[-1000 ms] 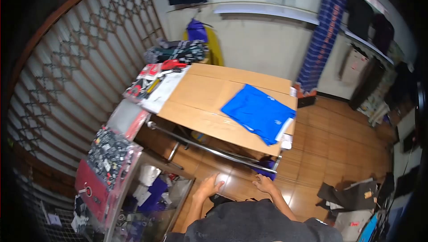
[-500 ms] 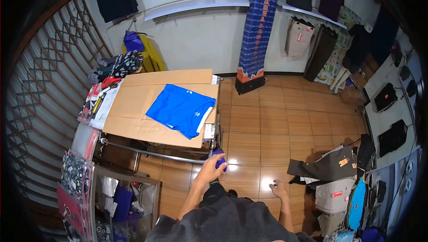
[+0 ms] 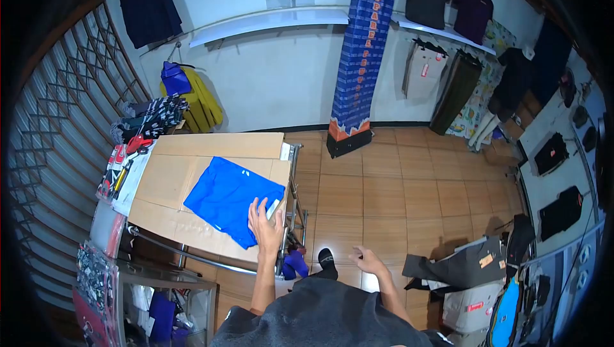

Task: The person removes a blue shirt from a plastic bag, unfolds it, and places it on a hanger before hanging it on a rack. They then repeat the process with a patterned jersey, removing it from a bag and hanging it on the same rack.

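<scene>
The left hand (image 3: pixel 265 227) is held with its fingers spread apart at the near right edge of a bright blue fabric garment with small white marks (image 3: pixel 224 193); whether the cloth is pressed by the fingertips cannot be told. The right hand (image 3: pixel 368 261) is held out above the floor, its thumb and fingers apart and nothing gripped.

The blue garment is laid flat, at a slant, on the right part of a surface covered with brown cardboard (image 3: pixel 157 182). A strip of white is shown along the garment's edge beside the left hand. At the surface's left end, a red object (image 3: pixel 137 145) and a slim yellow-and-black tool (image 3: pixel 121 177) are seen. Below the surface's near right corner, a purple object (image 3: pixel 295 264) is partly shown, and near it a foot in dark footwear (image 3: pixel 327 260) is set on the brown tiled floor (image 3: pixel 396 187).

Beyond the surface's far left corner, dark patterned cloths (image 3: pixel 157 115) are piled, and a mustard-yellow garment (image 3: pixel 203 101) is hung by the wall with a purple bag (image 3: pixel 174 79). Farther right, a blue patterned pillar with orange lettering (image 3: pixel 359 46) is seen. At the lower right, dark grey folded trousers (image 3: pixel 467 264) are laid over other goods.
</scene>
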`<move>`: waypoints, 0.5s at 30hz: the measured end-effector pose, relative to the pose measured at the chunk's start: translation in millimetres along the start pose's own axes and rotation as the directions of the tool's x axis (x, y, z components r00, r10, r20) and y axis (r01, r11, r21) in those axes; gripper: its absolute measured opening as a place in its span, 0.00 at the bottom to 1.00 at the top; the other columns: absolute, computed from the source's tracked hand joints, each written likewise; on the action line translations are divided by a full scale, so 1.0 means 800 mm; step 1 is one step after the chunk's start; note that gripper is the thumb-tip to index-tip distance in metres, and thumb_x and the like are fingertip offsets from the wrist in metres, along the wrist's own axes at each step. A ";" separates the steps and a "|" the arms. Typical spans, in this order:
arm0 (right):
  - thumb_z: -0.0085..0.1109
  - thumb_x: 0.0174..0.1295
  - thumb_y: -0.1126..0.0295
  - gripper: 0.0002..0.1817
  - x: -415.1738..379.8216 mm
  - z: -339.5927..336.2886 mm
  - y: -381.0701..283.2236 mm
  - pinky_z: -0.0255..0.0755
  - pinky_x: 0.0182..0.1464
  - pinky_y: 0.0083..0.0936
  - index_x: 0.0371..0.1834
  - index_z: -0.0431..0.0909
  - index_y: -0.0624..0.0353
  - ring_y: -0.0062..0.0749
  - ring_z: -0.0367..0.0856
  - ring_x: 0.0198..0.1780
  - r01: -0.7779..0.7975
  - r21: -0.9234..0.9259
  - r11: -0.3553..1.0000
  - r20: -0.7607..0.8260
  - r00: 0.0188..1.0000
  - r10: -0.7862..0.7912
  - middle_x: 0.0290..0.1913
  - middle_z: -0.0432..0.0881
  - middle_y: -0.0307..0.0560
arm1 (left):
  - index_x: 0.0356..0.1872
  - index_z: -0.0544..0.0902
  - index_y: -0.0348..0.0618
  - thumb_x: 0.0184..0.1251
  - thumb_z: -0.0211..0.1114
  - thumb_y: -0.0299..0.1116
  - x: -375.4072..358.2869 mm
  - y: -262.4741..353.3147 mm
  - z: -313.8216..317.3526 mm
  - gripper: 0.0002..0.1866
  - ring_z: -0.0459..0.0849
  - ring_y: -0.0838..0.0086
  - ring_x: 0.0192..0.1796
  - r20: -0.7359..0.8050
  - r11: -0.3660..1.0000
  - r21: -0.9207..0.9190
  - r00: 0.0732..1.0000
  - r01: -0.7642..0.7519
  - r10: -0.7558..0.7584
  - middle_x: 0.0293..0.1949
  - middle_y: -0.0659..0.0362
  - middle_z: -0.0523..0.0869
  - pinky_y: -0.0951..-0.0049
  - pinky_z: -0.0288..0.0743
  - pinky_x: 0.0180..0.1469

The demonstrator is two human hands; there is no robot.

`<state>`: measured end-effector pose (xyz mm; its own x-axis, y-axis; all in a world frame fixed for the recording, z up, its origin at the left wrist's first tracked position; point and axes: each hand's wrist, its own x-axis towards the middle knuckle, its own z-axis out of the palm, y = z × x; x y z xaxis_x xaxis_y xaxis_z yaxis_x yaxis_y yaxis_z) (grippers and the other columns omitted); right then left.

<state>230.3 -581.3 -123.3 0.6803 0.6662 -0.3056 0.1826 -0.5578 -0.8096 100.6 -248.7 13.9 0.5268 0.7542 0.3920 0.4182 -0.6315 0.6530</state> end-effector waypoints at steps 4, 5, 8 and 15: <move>0.69 0.71 0.53 0.35 0.101 -0.070 -0.086 0.80 0.68 0.43 0.75 0.75 0.65 0.56 0.87 0.65 0.056 -0.080 0.995 0.061 0.997 -0.051 0.66 0.85 0.69 | 0.85 0.61 0.44 0.72 0.71 0.54 0.035 0.015 0.048 0.47 0.43 0.27 0.86 0.119 0.961 0.057 0.953 0.272 -0.277 0.85 0.32 0.51 0.17 0.39 0.77; 0.69 0.72 0.54 0.35 0.126 -0.081 -0.100 0.81 0.67 0.43 0.74 0.75 0.67 0.54 0.88 0.65 0.096 -0.080 0.992 0.070 0.993 -0.090 0.65 0.85 0.69 | 0.86 0.59 0.44 0.72 0.70 0.56 0.038 0.014 0.061 0.49 0.40 0.24 0.86 0.152 0.942 0.069 0.930 0.327 -0.334 0.85 0.29 0.48 0.16 0.37 0.77; 0.69 0.73 0.56 0.33 0.198 -0.110 -0.147 0.82 0.65 0.42 0.73 0.75 0.68 0.53 0.88 0.64 0.184 -0.109 0.977 0.094 0.980 -0.175 0.64 0.86 0.69 | 0.86 0.54 0.37 0.73 0.66 0.63 0.043 0.014 0.084 0.54 0.34 0.20 0.85 0.278 0.912 0.281 0.884 0.299 -0.375 0.84 0.22 0.42 0.12 0.34 0.75; 0.69 0.72 0.67 0.23 0.347 -0.084 -0.279 0.85 0.59 0.38 0.67 0.81 0.67 0.44 0.92 0.55 0.434 0.074 0.898 0.234 0.868 -0.438 0.56 0.91 0.62 | 0.85 0.58 0.38 0.73 0.65 0.65 0.054 0.028 0.085 0.53 0.36 0.17 0.83 0.295 0.874 0.395 0.862 0.283 -0.413 0.84 0.21 0.42 0.12 0.38 0.74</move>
<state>425.9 -304.9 6.3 0.3440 0.9386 -0.0277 0.4062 -0.1753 -0.8968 183.0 -242.5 0.9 0.4994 0.8576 -0.1228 0.8072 -0.4091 0.4254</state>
